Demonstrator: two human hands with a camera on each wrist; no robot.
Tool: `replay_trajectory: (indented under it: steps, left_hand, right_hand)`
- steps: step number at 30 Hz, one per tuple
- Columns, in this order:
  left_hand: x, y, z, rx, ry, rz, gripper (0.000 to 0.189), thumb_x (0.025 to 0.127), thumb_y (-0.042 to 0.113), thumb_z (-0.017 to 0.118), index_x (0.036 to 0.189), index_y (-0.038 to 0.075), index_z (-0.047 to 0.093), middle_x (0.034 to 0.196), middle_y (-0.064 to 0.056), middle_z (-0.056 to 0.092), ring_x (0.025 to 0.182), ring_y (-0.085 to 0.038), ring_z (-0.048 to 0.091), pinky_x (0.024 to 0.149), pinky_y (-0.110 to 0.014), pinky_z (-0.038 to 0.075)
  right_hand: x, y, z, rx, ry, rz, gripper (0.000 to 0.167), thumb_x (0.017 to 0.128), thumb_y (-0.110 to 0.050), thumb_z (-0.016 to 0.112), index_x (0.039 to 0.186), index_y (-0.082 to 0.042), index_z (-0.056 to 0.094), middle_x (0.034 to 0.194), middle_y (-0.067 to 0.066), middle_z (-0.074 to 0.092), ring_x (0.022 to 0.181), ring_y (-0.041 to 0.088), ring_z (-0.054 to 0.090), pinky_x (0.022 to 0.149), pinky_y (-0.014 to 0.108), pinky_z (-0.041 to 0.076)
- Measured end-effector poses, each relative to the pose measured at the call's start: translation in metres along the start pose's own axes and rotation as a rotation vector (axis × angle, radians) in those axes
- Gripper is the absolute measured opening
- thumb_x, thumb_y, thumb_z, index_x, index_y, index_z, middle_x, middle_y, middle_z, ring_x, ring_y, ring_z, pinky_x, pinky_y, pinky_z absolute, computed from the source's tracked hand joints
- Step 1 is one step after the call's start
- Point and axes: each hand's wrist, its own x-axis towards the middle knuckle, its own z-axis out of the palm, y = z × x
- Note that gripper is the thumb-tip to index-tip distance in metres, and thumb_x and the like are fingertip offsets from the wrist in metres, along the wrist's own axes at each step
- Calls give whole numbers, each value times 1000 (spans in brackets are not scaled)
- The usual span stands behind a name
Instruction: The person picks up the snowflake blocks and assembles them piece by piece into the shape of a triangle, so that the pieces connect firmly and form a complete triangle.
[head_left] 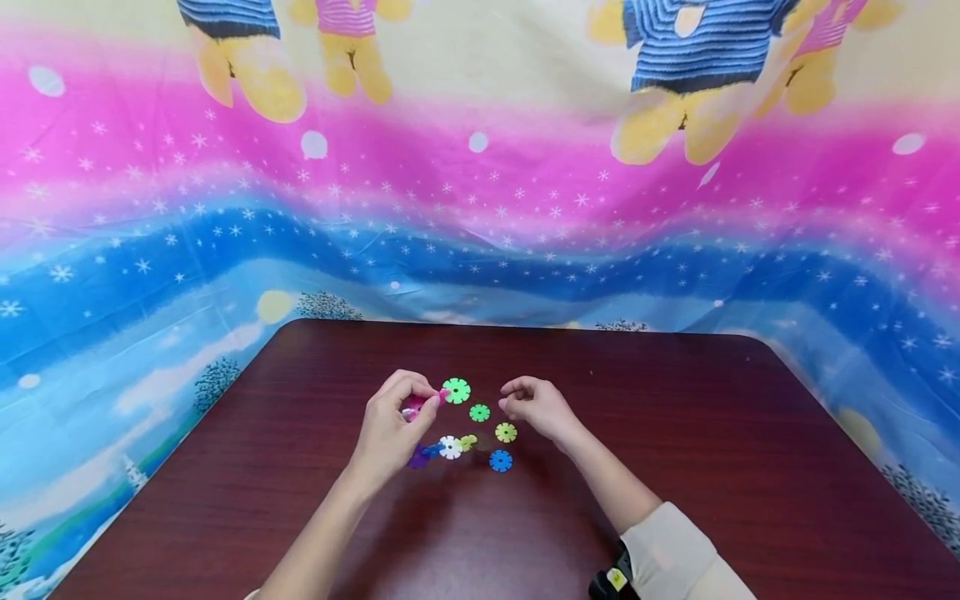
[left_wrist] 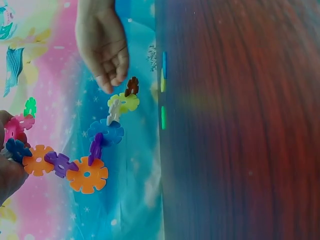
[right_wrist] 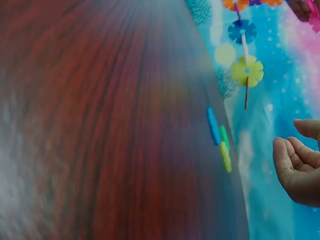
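Note:
My left hand (head_left: 390,421) pinches a chain of slotted plastic snowflake discs near its pink pieces. A bright green disc (head_left: 456,391) ends the chain beside the fingertips. In the left wrist view the rest hangs in a curve: dark blue, an orange disc (left_wrist: 87,175), purple, blue, white, a yellow disc (left_wrist: 131,102) and a brown disc (left_wrist: 132,86) at the other end. My right hand (head_left: 542,408) is raised to the right of the chain, fingers loosely bent, holding nothing. Loose on the table lie a small green disc (head_left: 479,412), a yellow-green disc (head_left: 506,432) and a blue disc (head_left: 501,461).
The dark red-brown wooden table (head_left: 712,450) has rounded far corners. Behind it and at its sides hangs a printed cloth (head_left: 480,208) with bears and snowflakes. A black device (head_left: 609,581) with a yellow label sits by the right sleeve (head_left: 671,546).

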Motion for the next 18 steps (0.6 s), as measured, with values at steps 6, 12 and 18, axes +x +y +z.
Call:
replay_trajectory:
  steps: [6, 12, 18]
  left_hand:
    - [0, -8, -6, 7, 17, 19, 10, 77, -6, 70, 81, 1, 64, 88, -3, 57, 80, -15, 56, 67, -18, 49]
    - [2, -8, -11, 11, 36, 45, 9, 78, -6, 69, 80, 1, 63, 88, -4, 58, 80, -15, 56, 67, -16, 48]
    - [2, -8, -13, -3, 57, 54, 12, 76, -9, 69, 78, 1, 63, 87, -4, 58, 79, -17, 56, 66, -15, 47]
  right_hand:
    - [6, 12, -1, -223, -26, -2, 29, 80, -11, 70, 106, 0, 63, 85, 2, 60, 78, 16, 57, 68, 32, 47]
    - [9, 19, -1, -315, -72, 15, 28, 77, -9, 73, 102, -1, 64, 81, 1, 59, 74, 16, 53, 63, 29, 44]
    - [13, 25, 0, -398, -115, 17, 28, 76, -7, 74, 102, -2, 65, 83, 2, 58, 76, 16, 51, 62, 28, 44]
